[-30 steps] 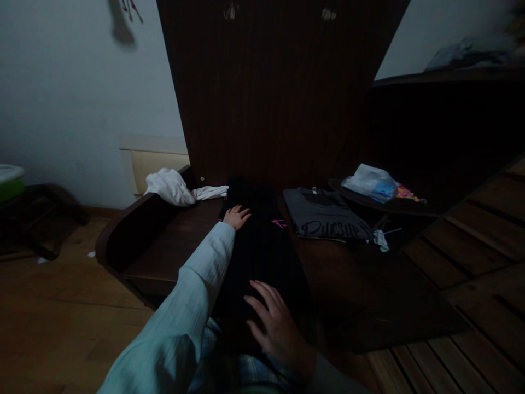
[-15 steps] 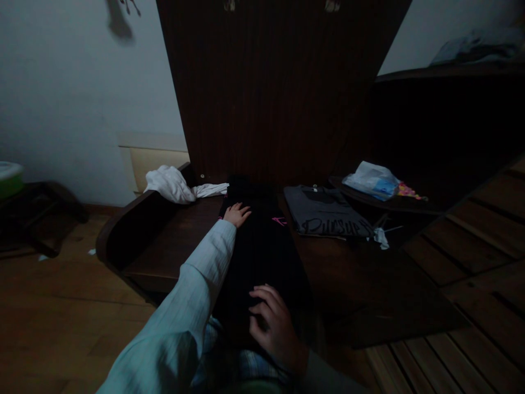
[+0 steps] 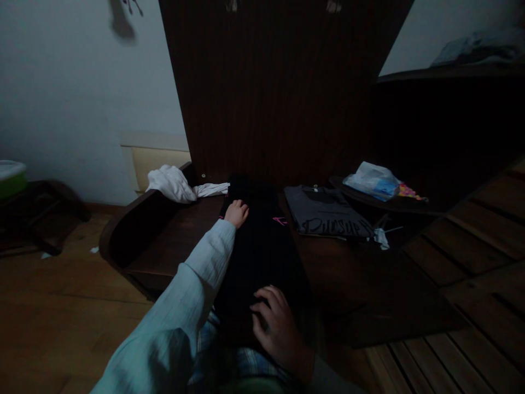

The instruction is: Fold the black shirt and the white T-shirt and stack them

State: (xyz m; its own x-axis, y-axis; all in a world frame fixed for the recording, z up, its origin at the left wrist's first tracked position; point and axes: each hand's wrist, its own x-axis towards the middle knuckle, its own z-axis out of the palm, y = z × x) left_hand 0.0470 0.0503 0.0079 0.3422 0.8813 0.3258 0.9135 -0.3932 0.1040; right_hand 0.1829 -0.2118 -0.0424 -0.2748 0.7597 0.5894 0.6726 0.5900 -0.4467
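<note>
Cloth (image 3: 264, 251), black with pink marks, lies along the surface (image 3: 172, 241). The left hand (image 3: 237, 213) curls on it, grip unclear; the right hand (image 3: 275, 323), loosely open, is over its near end. Smoothing seems underway; next calls for light, even contact.

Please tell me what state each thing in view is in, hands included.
Black garment: spread lengthwise on the bench.
Left hand: curled, resting on the black garment; whether it grips is unclear.
Right hand: fingers bent and parted, no object visible in it.
Grey shirt: folded, lettering up.
White cloth: bunched, partly over the bench's arm.
Bag: crumpled, lying down.
</note>
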